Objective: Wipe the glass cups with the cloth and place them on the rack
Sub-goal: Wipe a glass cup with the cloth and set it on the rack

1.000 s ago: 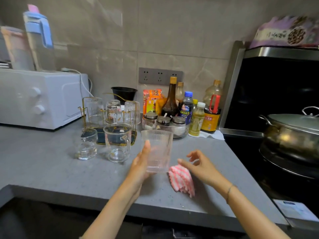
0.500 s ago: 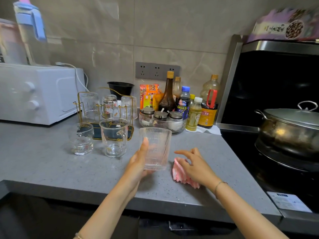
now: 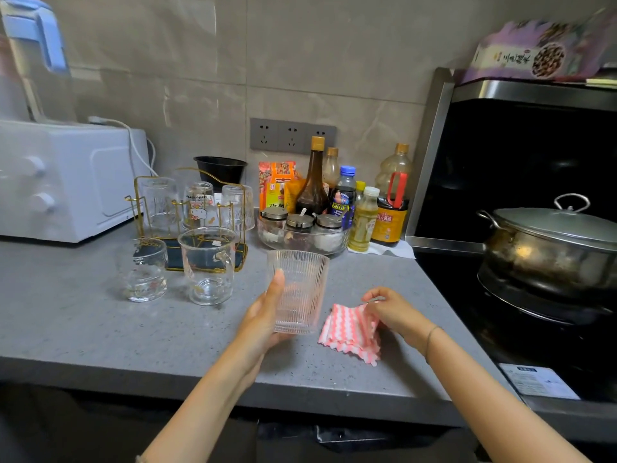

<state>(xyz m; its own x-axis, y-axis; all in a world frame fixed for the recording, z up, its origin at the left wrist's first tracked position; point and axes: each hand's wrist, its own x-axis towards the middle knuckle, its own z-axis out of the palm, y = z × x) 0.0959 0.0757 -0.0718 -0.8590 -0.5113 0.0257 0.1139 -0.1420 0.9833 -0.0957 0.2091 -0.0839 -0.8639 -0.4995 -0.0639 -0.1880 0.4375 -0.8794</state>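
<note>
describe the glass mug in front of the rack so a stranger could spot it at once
Start at the white microwave on the left of the grey counter, then find the gold wire rack beside it. In front of the rack stand a short glass and, to its right, the mug. Only the mug has a side handle.

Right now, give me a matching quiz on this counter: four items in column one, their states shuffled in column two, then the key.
Column 1
1. ribbed clear glass cup
2. pink-and-white striped cloth
3. clear glass mug with a handle
4. cartoon-printed clear glass

Column 2
A. upside down on the gold wire rack
B. gripped by the left hand
C. upright on the grey counter, in front of the rack
D. pinched at one edge by the right hand

Pairs: 1-B, 2-D, 3-C, 4-A
</note>
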